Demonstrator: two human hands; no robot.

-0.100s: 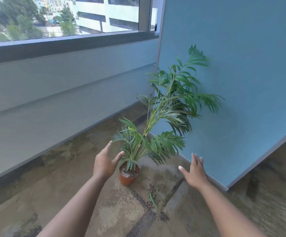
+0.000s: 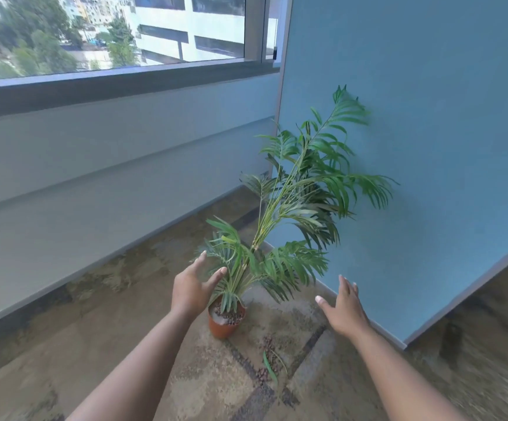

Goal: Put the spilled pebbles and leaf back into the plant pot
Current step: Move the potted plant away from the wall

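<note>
a terracotta pot [image 2: 223,325] on the carpet [image 2: 100,344] holds a palm [image 2: 292,208] and brown pebbles. more pebbles [image 2: 266,344] and a leaf [image 2: 269,367] lie just beside it. the left hand [image 2: 190,288] and right hand [image 2: 342,309] hover empty, fingers spread.

we see the pot [image 2: 223,325] on the floor [image 2: 64,344] before the partition [image 2: 429,147]. pebbles [image 2: 268,344] and a leaf [image 2: 269,367] lie right of it, nearer us.

1. Mottled brown patterned carpet floor [image 2: 125,314].
2. Blue fabric partition panel [image 2: 414,147] stands on the carpet's right side.
3. Wide glass window [image 2: 110,31] sits above the carpet, over a pale grey wall [image 2: 94,177].
</note>
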